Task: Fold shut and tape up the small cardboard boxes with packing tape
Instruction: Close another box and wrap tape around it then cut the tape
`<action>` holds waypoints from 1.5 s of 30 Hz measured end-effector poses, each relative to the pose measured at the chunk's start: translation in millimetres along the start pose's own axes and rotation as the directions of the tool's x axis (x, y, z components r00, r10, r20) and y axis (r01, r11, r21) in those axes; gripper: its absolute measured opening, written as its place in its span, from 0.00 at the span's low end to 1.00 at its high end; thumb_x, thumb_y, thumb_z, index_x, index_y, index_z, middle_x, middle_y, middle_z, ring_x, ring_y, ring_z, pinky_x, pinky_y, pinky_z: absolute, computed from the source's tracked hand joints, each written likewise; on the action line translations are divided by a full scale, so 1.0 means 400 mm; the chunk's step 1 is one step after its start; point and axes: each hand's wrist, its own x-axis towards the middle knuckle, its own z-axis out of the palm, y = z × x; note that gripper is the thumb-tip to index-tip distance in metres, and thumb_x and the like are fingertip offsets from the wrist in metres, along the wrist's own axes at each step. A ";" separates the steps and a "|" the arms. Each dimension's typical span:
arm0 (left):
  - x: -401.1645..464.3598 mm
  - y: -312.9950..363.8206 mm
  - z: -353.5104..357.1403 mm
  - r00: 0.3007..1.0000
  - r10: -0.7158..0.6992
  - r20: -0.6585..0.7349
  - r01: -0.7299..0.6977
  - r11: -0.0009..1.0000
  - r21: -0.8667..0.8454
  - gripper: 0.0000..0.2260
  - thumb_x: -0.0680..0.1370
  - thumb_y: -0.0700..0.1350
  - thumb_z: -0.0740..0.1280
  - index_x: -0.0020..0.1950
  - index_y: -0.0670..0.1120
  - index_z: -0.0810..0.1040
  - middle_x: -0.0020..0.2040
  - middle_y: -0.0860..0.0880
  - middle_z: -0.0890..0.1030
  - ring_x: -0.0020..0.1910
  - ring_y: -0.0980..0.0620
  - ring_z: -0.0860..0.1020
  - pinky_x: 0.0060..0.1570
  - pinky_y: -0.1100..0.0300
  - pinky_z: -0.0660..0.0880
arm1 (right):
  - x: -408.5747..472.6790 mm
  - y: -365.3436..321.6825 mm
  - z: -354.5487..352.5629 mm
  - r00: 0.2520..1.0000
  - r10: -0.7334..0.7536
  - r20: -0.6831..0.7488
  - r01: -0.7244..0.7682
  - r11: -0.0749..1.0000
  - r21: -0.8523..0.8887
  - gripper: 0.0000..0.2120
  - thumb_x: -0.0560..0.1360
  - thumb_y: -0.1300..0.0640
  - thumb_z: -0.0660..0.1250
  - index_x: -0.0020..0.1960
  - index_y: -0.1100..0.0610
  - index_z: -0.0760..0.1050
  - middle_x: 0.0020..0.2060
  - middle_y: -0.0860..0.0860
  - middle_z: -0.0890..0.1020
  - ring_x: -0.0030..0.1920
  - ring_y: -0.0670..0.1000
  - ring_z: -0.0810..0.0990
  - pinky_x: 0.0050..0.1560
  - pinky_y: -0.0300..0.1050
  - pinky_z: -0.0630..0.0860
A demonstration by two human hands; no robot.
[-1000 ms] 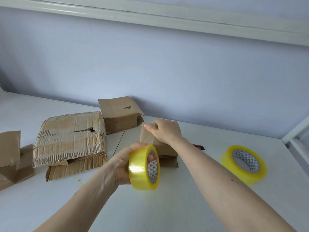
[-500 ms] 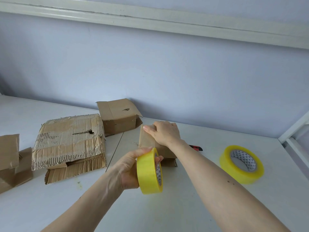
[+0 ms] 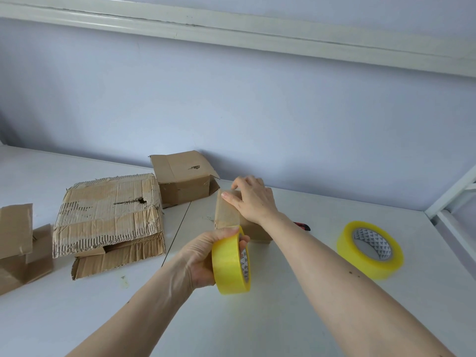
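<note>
Near the middle of the worktop the small box stands under the pressing right hand – just beyond the left hand, whose fingers clamp the tape roll – tape apparently stretched between roll and box.

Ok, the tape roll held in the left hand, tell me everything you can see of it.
The held tape roll is translucent yellow packing tape wound on a white core printed with dark triangles. It stands on edge in the air above the white table, in front of the small box. The left hand grips it, thumb over the top and fingers through the core. A clear strip appears to run up the box under the right hand.
</note>
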 end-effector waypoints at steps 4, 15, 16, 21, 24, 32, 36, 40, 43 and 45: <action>0.003 -0.001 0.000 0.999 0.038 -0.003 -0.038 0.999 0.035 0.19 0.64 0.42 0.78 0.53 0.39 0.82 0.44 0.42 0.85 0.39 0.47 0.83 0.55 0.49 0.78 | -0.018 -0.014 0.002 0.990 -0.052 -0.132 0.039 0.994 -0.099 0.21 0.82 0.39 0.58 0.52 0.54 0.81 0.48 0.52 0.81 0.54 0.56 0.77 0.53 0.50 0.68; 0.008 0.001 -0.008 0.996 0.093 0.001 -0.093 0.996 0.005 0.15 0.66 0.46 0.78 0.48 0.40 0.83 0.42 0.42 0.83 0.37 0.48 0.82 0.53 0.51 0.78 | -0.101 0.006 0.016 0.997 -0.023 -0.070 0.011 0.987 -0.160 0.28 0.81 0.39 0.42 0.68 0.49 0.71 0.69 0.49 0.72 0.72 0.55 0.67 0.67 0.59 0.65; 0.008 -0.001 -0.009 0.995 0.096 0.007 -0.096 0.995 -0.004 0.14 0.66 0.46 0.77 0.47 0.40 0.83 0.42 0.43 0.83 0.37 0.48 0.82 0.52 0.51 0.78 | -0.095 0.001 0.016 0.995 -0.019 -0.097 0.004 0.987 -0.160 0.31 0.79 0.38 0.39 0.66 0.49 0.73 0.66 0.49 0.75 0.68 0.55 0.71 0.64 0.57 0.68; -0.003 -0.007 -0.005 0.989 0.134 0.054 -0.139 0.985 0.098 0.11 0.64 0.37 0.77 0.45 0.40 0.85 0.45 0.41 0.81 0.40 0.45 0.80 0.45 0.51 0.81 | -0.059 0.008 -0.007 0.996 -0.032 -0.078 0.022 0.991 -0.129 0.25 0.82 0.41 0.45 0.60 0.50 0.78 0.59 0.48 0.80 0.62 0.54 0.76 0.56 0.53 0.73; -0.004 0.006 0.006 0.985 0.162 0.055 -0.168 0.977 0.128 0.16 0.68 0.41 0.77 0.54 0.40 0.81 0.44 0.42 0.82 0.38 0.47 0.82 0.47 0.52 0.80 | -0.042 0.011 -0.024 0.998 -0.014 -0.055 0.009 0.996 -0.093 0.20 0.84 0.44 0.50 0.51 0.51 0.78 0.55 0.49 0.82 0.58 0.56 0.78 0.52 0.52 0.74; 0.018 0.023 0.035 0.978 0.201 -0.057 -0.191 0.970 0.151 0.27 0.64 0.47 0.77 0.60 0.38 0.79 0.43 0.41 0.84 0.35 0.47 0.82 0.41 0.55 0.81 | 0.024 0.020 -0.062 0.995 0.081 0.051 -0.080 0.997 -0.025 0.27 0.84 0.40 0.47 0.33 0.52 0.67 0.42 0.55 0.79 0.48 0.61 0.77 0.44 0.49 0.68; 0.024 0.031 0.038 0.965 0.238 -0.110 -0.221 0.965 0.143 0.26 0.69 0.46 0.77 0.62 0.34 0.79 0.50 0.37 0.85 0.34 0.47 0.83 0.36 0.56 0.82 | 0.059 0.026 -0.071 0.983 0.141 0.121 -0.144 0.990 0.015 0.28 0.84 0.38 0.47 0.37 0.54 0.72 0.41 0.54 0.79 0.47 0.61 0.77 0.50 0.52 0.74; 0.027 0.039 0.047 0.967 0.236 -0.091 -0.218 0.960 0.178 0.19 0.78 0.49 0.71 0.60 0.35 0.78 0.51 0.37 0.85 0.35 0.49 0.82 0.42 0.56 0.82 | 0.091 0.033 -0.077 0.969 0.179 0.168 -0.190 0.981 0.050 0.29 0.83 0.39 0.48 0.38 0.56 0.74 0.40 0.53 0.79 0.47 0.60 0.78 0.53 0.52 0.75; 0.027 0.051 0.053 0.966 0.244 -0.085 -0.222 0.952 0.209 0.17 0.79 0.48 0.70 0.62 0.37 0.77 0.50 0.38 0.86 0.35 0.50 0.81 0.41 0.56 0.81 | 0.110 0.040 -0.082 0.959 0.197 0.202 -0.216 0.973 0.077 0.30 0.83 0.38 0.49 0.55 0.57 0.82 0.54 0.55 0.82 0.55 0.59 0.79 0.60 0.55 0.75; 0.023 0.062 0.054 0.964 0.252 -0.085 -0.226 0.946 0.231 0.20 0.78 0.48 0.72 0.64 0.37 0.76 0.51 0.39 0.86 0.36 0.50 0.82 0.41 0.55 0.81 | 0.124 0.042 -0.086 0.952 0.205 0.228 -0.229 0.970 0.084 0.30 0.83 0.38 0.49 0.58 0.58 0.81 0.58 0.55 0.81 0.57 0.59 0.78 0.61 0.56 0.74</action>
